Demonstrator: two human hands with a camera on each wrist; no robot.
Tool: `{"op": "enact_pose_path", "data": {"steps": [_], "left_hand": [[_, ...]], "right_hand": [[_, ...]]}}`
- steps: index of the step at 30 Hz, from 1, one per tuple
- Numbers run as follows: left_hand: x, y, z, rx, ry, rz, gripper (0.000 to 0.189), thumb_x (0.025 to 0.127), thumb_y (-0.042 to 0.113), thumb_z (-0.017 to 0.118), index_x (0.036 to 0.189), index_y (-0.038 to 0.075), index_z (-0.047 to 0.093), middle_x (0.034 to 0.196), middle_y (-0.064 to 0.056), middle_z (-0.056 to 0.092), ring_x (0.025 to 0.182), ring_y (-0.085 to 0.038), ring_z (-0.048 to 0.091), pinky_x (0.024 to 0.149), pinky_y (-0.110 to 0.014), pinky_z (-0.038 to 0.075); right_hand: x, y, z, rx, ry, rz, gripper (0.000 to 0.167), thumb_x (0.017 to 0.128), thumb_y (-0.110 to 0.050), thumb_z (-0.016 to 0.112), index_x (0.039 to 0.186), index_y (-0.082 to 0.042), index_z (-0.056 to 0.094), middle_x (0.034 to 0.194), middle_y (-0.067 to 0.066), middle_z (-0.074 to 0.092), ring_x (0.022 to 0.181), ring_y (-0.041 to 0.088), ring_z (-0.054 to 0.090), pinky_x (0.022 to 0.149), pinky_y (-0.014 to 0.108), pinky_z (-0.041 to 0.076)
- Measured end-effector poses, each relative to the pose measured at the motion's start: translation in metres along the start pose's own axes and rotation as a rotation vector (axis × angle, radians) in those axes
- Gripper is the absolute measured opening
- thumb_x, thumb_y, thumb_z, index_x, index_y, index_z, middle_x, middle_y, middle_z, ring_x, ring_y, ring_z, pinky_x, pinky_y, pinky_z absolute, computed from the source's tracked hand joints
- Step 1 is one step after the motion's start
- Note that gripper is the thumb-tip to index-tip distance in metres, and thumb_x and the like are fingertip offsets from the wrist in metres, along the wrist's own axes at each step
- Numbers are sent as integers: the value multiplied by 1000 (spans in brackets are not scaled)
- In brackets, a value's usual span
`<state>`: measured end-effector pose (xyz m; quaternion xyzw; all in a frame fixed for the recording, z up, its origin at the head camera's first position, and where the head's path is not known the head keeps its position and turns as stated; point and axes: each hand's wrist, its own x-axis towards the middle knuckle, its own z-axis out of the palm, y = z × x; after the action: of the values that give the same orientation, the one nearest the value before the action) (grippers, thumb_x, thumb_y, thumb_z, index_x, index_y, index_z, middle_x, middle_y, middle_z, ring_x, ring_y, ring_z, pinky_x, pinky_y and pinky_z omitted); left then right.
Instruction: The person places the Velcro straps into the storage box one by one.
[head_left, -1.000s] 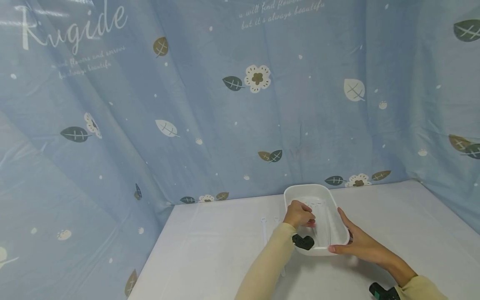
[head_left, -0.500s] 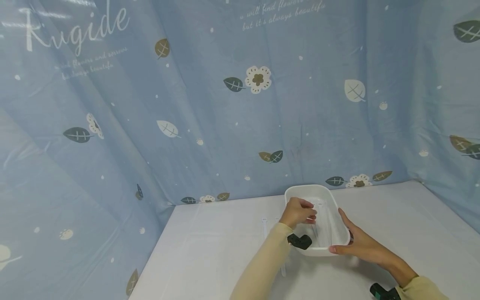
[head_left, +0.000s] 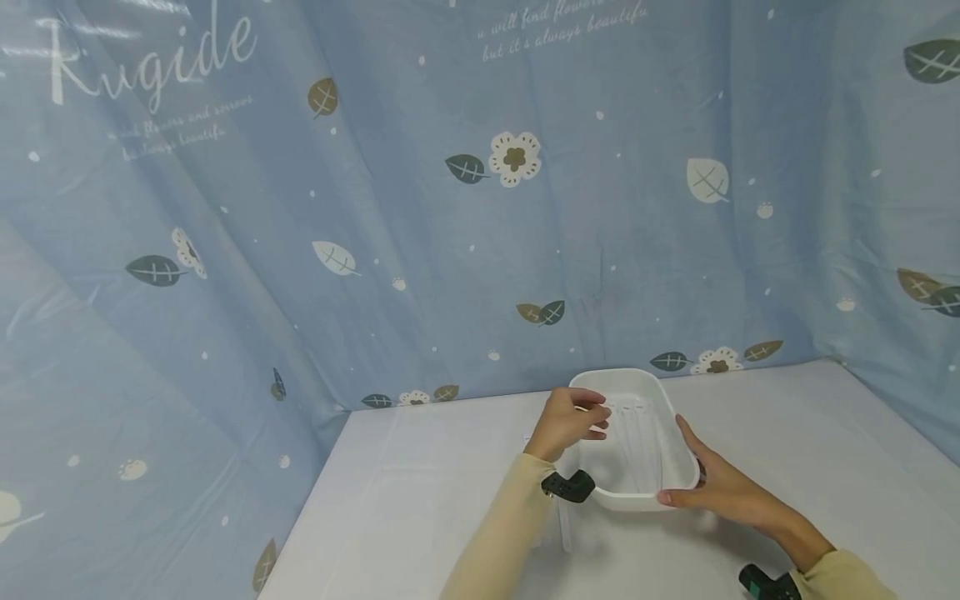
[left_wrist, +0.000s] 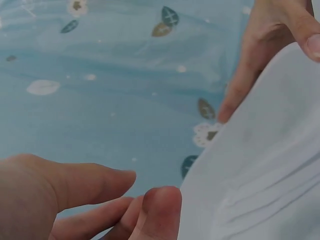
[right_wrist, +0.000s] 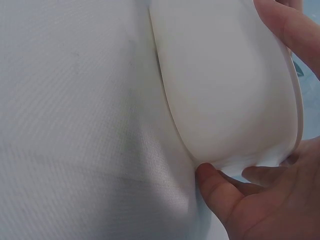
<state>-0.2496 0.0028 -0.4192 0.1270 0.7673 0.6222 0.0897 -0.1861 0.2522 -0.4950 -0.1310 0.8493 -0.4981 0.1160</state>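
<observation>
A white plastic tray (head_left: 600,479) stands on the table, with several thin, pale, translucent strips (head_left: 637,450) lying lengthwise side by side in it. My left hand (head_left: 566,423) is above the tray's left rim, palm inward. Its thumb and fingers are loosely bent, with a gap and nothing between them in the left wrist view. With my right hand (head_left: 723,492) I hold the tray at its right front corner, thumb on the rim and fingers along the outer side. The right wrist view shows those fingertips (right_wrist: 207,175) against the tray's smooth wall (right_wrist: 230,85).
Left of the tray, more of the pale strips (head_left: 565,525) lie on the white-covered table (head_left: 420,492), partly hidden by my left forearm. A blue curtain (head_left: 420,208) with leaf and flower prints hangs behind the table and along its sides.
My left hand has drawn back leftward from over the tray's middle to its left rim, uncovering the strips inside. My right hand and the tray have stayed in place.
</observation>
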Motion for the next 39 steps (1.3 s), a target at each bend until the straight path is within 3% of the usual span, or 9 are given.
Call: {"op": "enact_pose_path", "data": {"steps": [10,17,29,39], "left_hand": [[-20,5,-30,27,63,60,26,95,11,72,118,-1,73,98,-10,73,78,-11,73,73,-29,66],[-34,5,-50,22,113,112,28,96,14,72,121,0,73,104,-16,73,83,-16,73,73,-31,66],[-51,-3,-80,24,182,135,30,98,16,71,124,0,71,111,-19,72,88,-18,73,76,-31,66],[-59,-18,-94,30,263,85,27,97,14,71,121,1,72,109,-18,74,86,-15,74,75,-29,65]], "right_hand": [[0,-1,0,-11,1,0,124,91,-29,78,162,-5,-21,165,43,-2,137,61,46,98,56,55],[0,0,0,12,1,-2,125,90,-27,79,162,-7,-20,165,42,0,133,53,54,95,50,56],[-1,-3,0,-9,3,13,126,89,-29,80,162,-7,-21,165,42,-2,135,61,48,97,56,54],[0,0,1,-6,7,0,125,90,-28,79,162,-7,-20,165,42,-1,134,58,51,96,54,55]]}}
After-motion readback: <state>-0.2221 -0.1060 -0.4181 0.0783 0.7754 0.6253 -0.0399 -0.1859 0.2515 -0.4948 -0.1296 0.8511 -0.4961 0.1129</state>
